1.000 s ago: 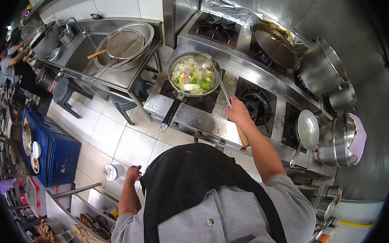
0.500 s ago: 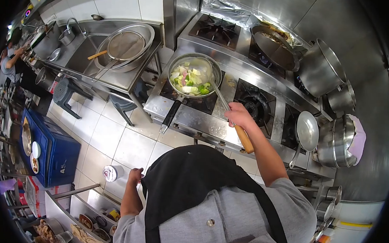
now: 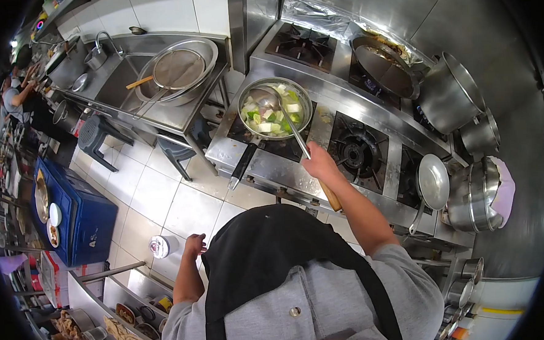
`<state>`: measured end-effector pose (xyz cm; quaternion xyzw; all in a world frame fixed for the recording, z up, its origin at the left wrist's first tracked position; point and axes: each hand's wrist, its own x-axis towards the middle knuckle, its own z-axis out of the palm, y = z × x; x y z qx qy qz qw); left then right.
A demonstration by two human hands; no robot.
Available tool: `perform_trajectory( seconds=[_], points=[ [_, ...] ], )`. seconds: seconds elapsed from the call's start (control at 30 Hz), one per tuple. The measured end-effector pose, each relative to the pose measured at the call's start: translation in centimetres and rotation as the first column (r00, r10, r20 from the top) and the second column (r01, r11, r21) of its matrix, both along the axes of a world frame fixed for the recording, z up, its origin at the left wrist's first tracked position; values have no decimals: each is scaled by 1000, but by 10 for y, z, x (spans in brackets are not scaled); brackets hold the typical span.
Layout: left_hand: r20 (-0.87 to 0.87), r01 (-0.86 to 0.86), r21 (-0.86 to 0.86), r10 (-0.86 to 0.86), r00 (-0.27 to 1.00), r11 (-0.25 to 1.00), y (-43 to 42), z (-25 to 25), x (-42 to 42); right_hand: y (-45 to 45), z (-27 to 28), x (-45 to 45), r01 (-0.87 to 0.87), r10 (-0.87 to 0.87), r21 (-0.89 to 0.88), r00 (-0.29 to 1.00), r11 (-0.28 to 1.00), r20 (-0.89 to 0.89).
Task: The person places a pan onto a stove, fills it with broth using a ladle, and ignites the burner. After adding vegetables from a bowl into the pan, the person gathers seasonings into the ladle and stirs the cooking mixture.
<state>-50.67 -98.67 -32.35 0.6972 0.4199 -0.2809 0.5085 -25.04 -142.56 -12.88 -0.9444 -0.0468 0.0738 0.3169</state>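
The pan of cut vegetables stands near the stove's front left corner, largely hiding its burner; its black handle overhangs the front edge. The right hand grips a ladle, bowl among the vegetables, underside obscured. The left hand, half-curled beside the apron, may be unladen; this cannot be determined. A distant person is indistinct.

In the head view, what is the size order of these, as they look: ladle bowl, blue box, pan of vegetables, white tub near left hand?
1. Blue box
2. Pan of vegetables
3. Ladle bowl and white tub: too alike to rank
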Motion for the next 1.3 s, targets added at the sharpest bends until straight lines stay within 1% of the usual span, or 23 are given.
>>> perform_trajectory(
  seconds=[0.13, 0.23, 0.27, 0.33, 0.37, 0.4, 0.43, 0.47, 0.5, 0.53, 0.57, 0.67, 0.73, 0.77, 0.87, 0.93, 0.97, 1.0, 1.03, 1.07, 1.13, 1.2, 1.3],
  points=[
    [-19, 84, 77, -82, 996, 994, -1, 14, -8, -4, 7, 5, 59, -59, -56, 998, 997, 2],
    [-14, 154, 103, -153, 988, 983, 6, 0, -21, -8, 7, 7, 91, -95, -127, 995, 988, -24],
    [-44, 106, 93, -102, 994, 990, 6, 1, -21, -11, 4, 7, 90, -94, -127, 995, 988, -23],
    [-42, 69, 58, -67, 997, 996, 5, 5, -22, -16, -4, 5, -23, 20, 23, 991, 999, 131],
    [-43, 33, 22, -32, 999, 999, 6, 3, -24, -14, 5, 5, -22, 19, 24, 991, 999, 130],
    [-44, 35, 23, -34, 998, 999, 13, -12, -28, -11, 22, 5, 67, -39, 219, 991, 974, -129],
    [24, 159, 23, -160, 987, 987, 24, -35, -32, -9, 31, 4, 199, -43, 375, 922, 905, -384],
    [58, 221, 25, -222, 973, 975, 24, -35, -30, -12, 24, 7, 199, -44, 376, 923, 905, -383],
    [94, 280, 30, -282, 955, 959, 20, -23, -26, -17, 15, 10, 256, -19, 475, 894, 842, -448],
    [40, 166, 24, -167, 985, 986, 14, -12, -20, -23, 6, 14, 314, 17, 561, 862, 766, -506],
    [-14, 47, 23, -47, 999, 999, 11, -7, -15, -24, 11, 11, 311, 19, 560, 863, 768, -505],
    [-21, 14, 1, -14, 1000, 1000, 8, -5, -3, -27, 25, -6, 234, 34, 543, 899, 807, -437],
    [-19, 3, -9, -3, 1000, 1000, 7, -6, -1, -29, 34, -20, 140, -24, 409, 961, 902, -275],
    [-20, 5, -10, -5, 1000, 1000, 5, -1, 0, -29, 36, -26, 142, -26, 408, 961, 902, -276],
    [-31, 83, 54, -81, 996, 995, -1, 10, 0, -26, 36, -37, 108, -45, 347, 981, 931, -186],
    [-53, 138, 72, -134, 990, 988, -3, 13, -1, -24, 27, -38, -13, 23, 197, 998, 980, -52],
    [-54, 147, 75, -143, 988, 986, 8, -13, -9, -21, 26, -37, -4, 14, 200, 999, 980, -52],
    [34, 274, 48, -276, 961, 960, 25, -54, -21, -15, 25, -35, 5, 9, 186, 997, 983, -77],
    [66, 341, 80, -347, 936, 936, 27, -55, -22, -11, 24, -32, 13, 4, 172, 995, 985, -99],
    [77, 390, 112, -399, 914, 914, 22, -41, -18, -10, 15, -28, -37, 35, 135, 999, 990, 18],
    [67, 394, 128, -404, 912, 910, 13, -18, -15, -6, 5, -16, -8, 4, 105, 999, 994, 38],
    [65, 391, 119, -400, 914, 913, 15, -12, -13, -6, 7, -4, 29, -27, 76, 999, 997, -28],
    [51, 356, 91, -361, 931, 930, 20, -14, -16, -7, 6, 4, 75, -75, -1, 997, 997, 19]
  ],
)
